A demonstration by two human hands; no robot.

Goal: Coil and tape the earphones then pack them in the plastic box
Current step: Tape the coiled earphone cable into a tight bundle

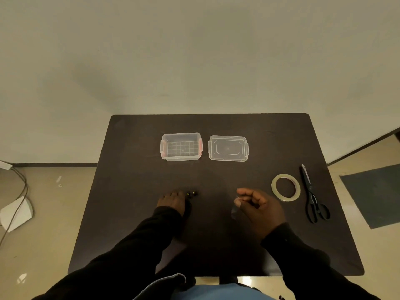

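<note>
The black earphones (191,193) lie bunched on the dark table (134,169), mostly hidden under my left hand (173,203), which presses down on them with its fingertips; only the earbuds show beyond the fingers. My right hand (258,207) hovers to the right with fingers curled, pinching a short strip of clear tape (234,210) that hangs from the fingertips. The clear plastic box (181,156) stands open and empty at the back of the table, with its lid (228,158) lying beside it on the right.
A roll of clear tape (285,199) lies flat right of my right hand. Black scissors (313,200) lie shut beyond it, near the table's right edge. On the floor at the left are a cable and a white object.
</note>
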